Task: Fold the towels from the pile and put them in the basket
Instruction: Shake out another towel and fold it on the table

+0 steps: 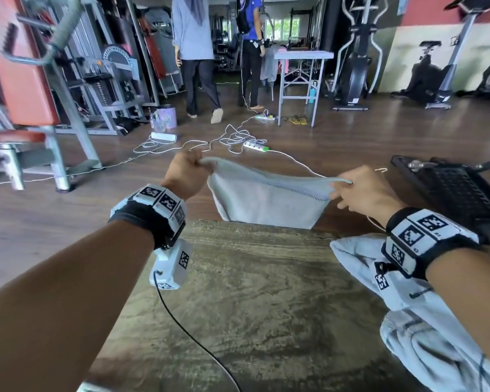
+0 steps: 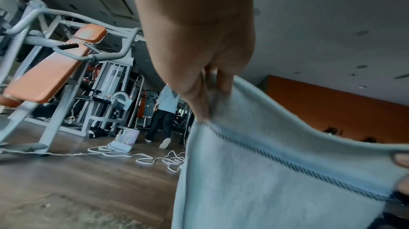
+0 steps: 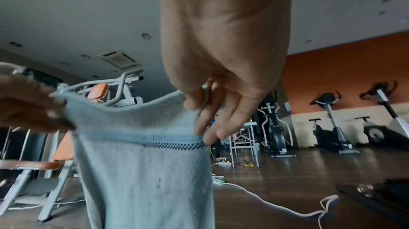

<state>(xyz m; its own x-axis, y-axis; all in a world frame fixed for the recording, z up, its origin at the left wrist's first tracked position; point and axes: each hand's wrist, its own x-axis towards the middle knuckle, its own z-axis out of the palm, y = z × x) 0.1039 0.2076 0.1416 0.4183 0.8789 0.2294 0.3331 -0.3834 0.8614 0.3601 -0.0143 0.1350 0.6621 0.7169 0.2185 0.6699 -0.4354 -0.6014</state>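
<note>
— Towel [image 1: 266, 199]?
— One, held beyond the table [image 1: 252, 292] edge, top hem running left-right, body hanging down; left hand [image 1: 186, 176] and right hand [image 1: 362, 190] each pinch a corner.
— Others?
— One pile [image 1: 408, 301] on the table's right, one basket [image 1: 453, 188] beyond

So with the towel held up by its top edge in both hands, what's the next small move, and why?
Probably lower it flat onto the table for the first fold. The left hand and right hand each pinch a top corner of the towel, which hangs open past the table's far edge, unfolded.
</note>
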